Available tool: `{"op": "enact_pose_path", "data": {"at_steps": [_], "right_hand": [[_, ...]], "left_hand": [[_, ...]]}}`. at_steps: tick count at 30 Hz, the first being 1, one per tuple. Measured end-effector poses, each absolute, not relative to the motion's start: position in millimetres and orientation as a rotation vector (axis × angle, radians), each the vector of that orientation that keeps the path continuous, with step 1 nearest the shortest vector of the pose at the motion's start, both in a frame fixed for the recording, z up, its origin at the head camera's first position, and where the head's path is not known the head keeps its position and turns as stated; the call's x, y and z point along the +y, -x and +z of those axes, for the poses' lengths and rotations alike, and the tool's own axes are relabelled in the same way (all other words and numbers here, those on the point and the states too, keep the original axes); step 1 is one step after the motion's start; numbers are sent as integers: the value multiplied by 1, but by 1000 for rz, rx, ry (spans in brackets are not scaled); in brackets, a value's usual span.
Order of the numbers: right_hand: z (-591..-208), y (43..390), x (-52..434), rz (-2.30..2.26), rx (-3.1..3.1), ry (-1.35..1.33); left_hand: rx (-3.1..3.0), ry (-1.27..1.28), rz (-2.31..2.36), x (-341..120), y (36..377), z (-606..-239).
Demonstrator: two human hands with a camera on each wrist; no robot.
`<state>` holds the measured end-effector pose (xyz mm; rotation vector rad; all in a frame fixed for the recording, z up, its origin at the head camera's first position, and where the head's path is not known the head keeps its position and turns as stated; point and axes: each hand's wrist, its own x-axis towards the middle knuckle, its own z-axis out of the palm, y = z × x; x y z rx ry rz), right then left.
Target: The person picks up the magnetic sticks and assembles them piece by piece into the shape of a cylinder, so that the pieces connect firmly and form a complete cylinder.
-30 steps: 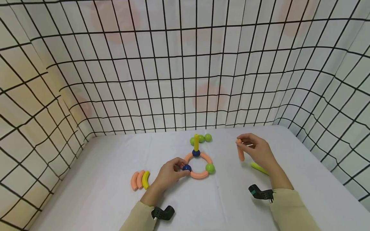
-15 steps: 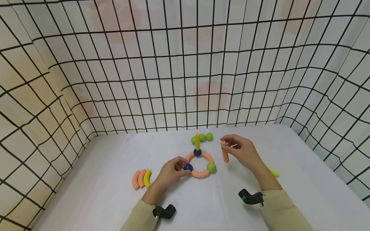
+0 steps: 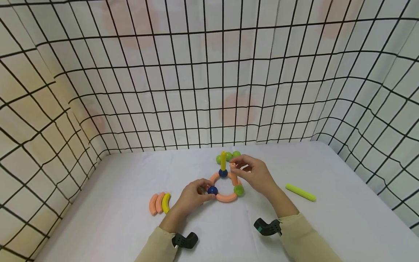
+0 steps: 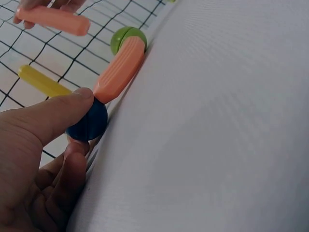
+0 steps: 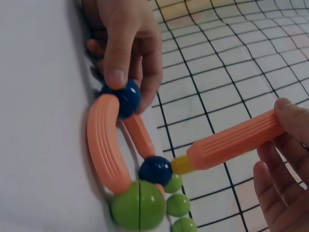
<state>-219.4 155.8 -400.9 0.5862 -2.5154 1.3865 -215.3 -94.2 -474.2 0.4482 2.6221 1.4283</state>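
A ring of curved orange pieces (image 3: 226, 198) joined by two blue balls and a green ball (image 3: 239, 190) lies on the white table. My left hand (image 3: 193, 195) pinches the near-left blue ball (image 4: 91, 124) between thumb and fingers. From the far blue ball (image 3: 223, 173) a yellow rod (image 3: 223, 160) stands upright. My right hand (image 3: 258, 177) grips a straight orange rod (image 5: 236, 139) by its upper end, its lower end close over the green ball. The right wrist view shows a gap between that rod and the green ball (image 5: 139, 205).
Several loose green balls (image 3: 228, 156) sit behind the ring. Two curved orange pieces (image 3: 159, 202) and a curved yellow piece (image 3: 166, 202) lie at left. A lime-green rod (image 3: 300, 192) lies at right. Black-grid walls (image 3: 209, 91) stand around the table.
My right hand has carried the orange rod leftward from the right side of the table to over the ring's green ball. My left hand has kept its hold on the blue ball.
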Motion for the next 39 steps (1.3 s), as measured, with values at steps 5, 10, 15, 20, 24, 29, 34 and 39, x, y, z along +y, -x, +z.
{"op": "enact_pose_path", "data": {"at_steps": [5,10,15,20,24,29,34,39], "right_hand": [[-402,219,137,1439,-2480,-629],[-405,219,119,1491,-2447,-657],[-408,217,103,1561,-2425,-640],[-412,218,95,1616,-2412,-616],[-416,218,92,1616,-2437,-590],[-419,217,89,1628,-2460,-566],[-419,216,88,1617,-2454,-584],[-421,216,89,1595,-2449,-623]], "left_hand": [[2617,-451,1444,-95,215,-474],[2626,-465,1454,-95,215,-474],[2621,-461,1458,-95,215,-474],[2639,-483,1446,-94,216,-474],[2641,-493,1442,-94,216,-473],[2642,-489,1435,-95,216,-474],[2639,-486,1433,-96,217,-474],[2638,-482,1431,-96,216,-475]]}}
